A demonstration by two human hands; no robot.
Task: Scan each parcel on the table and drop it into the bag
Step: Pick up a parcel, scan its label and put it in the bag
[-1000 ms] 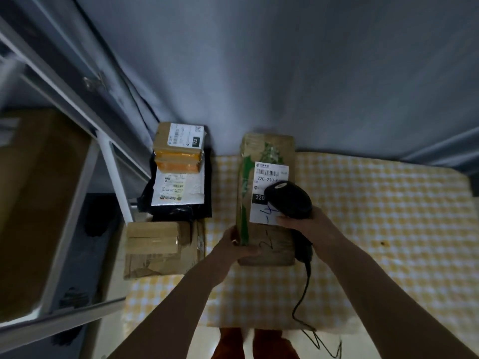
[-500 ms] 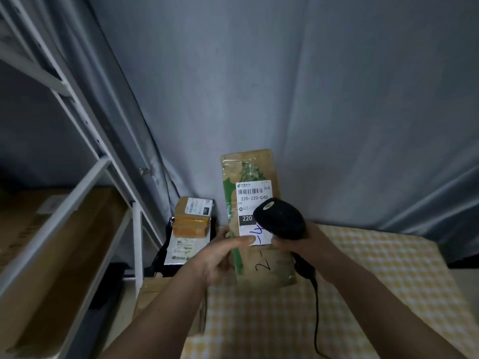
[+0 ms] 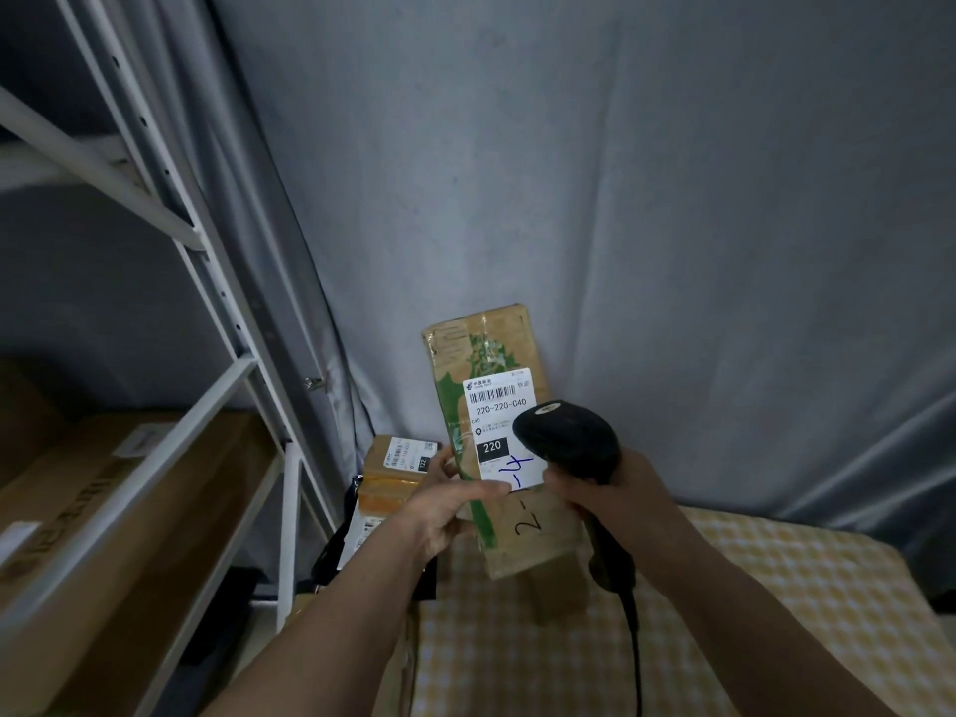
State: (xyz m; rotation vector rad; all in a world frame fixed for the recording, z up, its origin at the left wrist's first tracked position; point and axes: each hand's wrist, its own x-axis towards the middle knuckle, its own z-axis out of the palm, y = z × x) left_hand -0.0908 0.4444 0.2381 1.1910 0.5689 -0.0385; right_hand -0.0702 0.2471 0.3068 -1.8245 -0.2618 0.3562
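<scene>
Grey curtain behind, white rack at left, yellow check tablecloth w/ bare room at right. Cardboard parcel held upright above the table; label reads "220-220-C40", "220", pen "2-4". Left hand grips its left edge, thumb on label. Right hand clenches barcode scanner, just in front of the label.
</scene>
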